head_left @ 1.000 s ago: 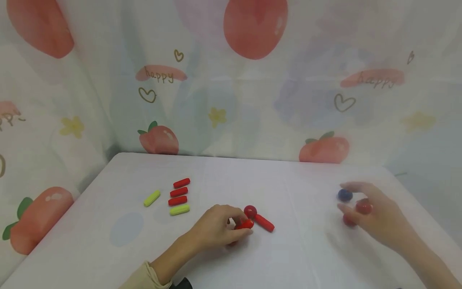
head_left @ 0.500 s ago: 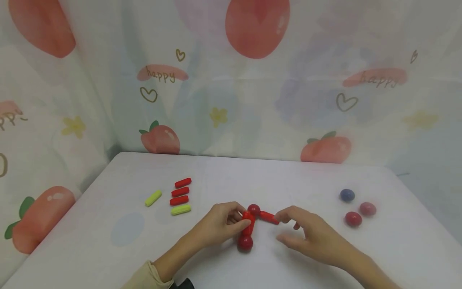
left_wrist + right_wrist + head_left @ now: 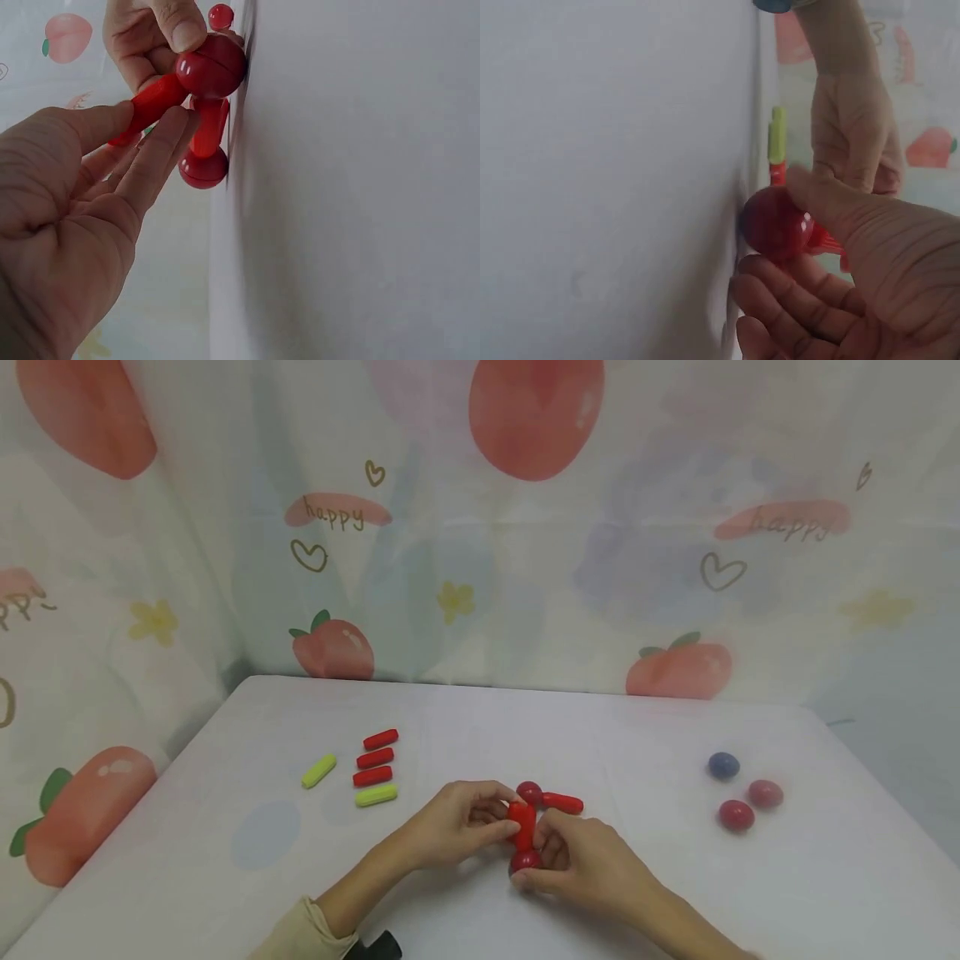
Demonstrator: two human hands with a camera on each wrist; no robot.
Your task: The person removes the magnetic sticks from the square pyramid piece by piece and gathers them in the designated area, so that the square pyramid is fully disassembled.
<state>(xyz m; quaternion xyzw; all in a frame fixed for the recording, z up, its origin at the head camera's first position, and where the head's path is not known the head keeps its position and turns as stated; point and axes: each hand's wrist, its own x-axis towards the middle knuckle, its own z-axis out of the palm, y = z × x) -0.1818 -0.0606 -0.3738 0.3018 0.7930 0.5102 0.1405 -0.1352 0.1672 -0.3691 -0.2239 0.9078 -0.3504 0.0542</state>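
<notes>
A red toy piece of rods and balls lies at the table's middle. My left hand [image 3: 457, 827] pinches one short red rod [image 3: 156, 103] between thumb and fingers. That rod joins the nearer red ball [image 3: 214, 67], which my right hand [image 3: 592, 860] grips with the thumb on top and fingers curled below. Behind, a second red rod [image 3: 206, 133] leads to the farther red ball [image 3: 529, 793]. Out to the right from this ball sticks another red rod [image 3: 562, 803]. In the right wrist view, the held ball [image 3: 776, 223] partly hides the rods.
On the left of the white table [image 3: 645, 735] lie several red rods [image 3: 373, 758], with a yellow-green rod [image 3: 377, 795] below them and another yellow-green rod [image 3: 318, 772] beside. A blue ball [image 3: 723, 766] and two red balls [image 3: 737, 816] sit at the right. A printed curtain [image 3: 525, 568] hangs behind.
My right hand has come from the balls at the right to the middle and now grips the nearer ball. My left hand has tilted its rod up. The right-hand rod has swung nearly level.
</notes>
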